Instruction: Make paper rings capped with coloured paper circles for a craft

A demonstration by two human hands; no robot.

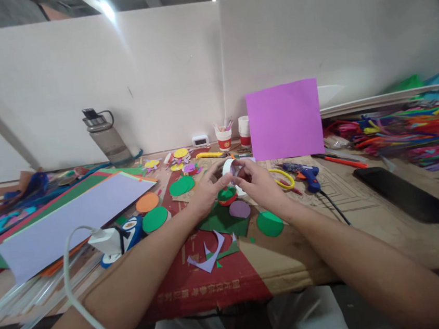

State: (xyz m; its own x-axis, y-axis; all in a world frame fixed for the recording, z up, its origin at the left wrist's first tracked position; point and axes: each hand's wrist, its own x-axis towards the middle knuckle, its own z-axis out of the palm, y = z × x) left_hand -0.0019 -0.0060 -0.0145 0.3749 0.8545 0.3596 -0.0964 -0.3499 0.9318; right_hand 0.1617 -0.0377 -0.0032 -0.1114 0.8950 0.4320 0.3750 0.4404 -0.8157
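My left hand [207, 186] and my right hand [261, 183] meet at the middle of the table, fingers closed around a white ring [227, 167] tilted on its side. Whether it is tape or a strip of paper cup, I cannot tell. Just below the fingers sits a low red-rimmed cup piece [228, 199] with green inside. A purple paper disc [240, 209] lies in front of it, partly over a dark green paper piece [222, 220]. Green discs [270, 223] flank my hands. Part of each hand's fingertips is hidden behind the ring.
On the right are a blue glue gun [310, 176], yellow-handled scissors [284, 178], a black phone [406, 193] and pipe cleaners [408, 131]. Paper sheets [79, 216], a bottle [107, 139] and a white charger cable [68, 274] are left. A purple sheet [284, 120] stands behind.
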